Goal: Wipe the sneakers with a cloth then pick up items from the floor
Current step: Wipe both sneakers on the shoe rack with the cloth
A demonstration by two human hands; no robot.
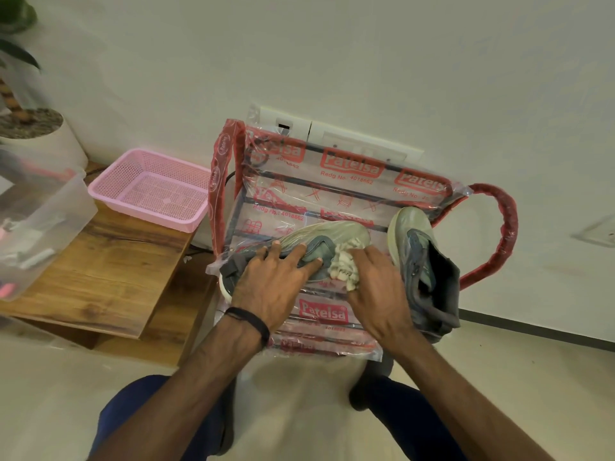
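Head view, "Patelsa" wrap (324, 312), left hand (271, 277) on sneaker (319, 246), right hand (379, 294) w/ cloth (344, 266)

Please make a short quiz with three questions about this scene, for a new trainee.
1. True or false: the left hand presses on the sneaker that lies on its side.
2. What does the right hand hold? A) brush B) cloth C) bottle
3. What colour is the basket on the wooden bench?

Key: 1 true; 2 B; 3 pink.
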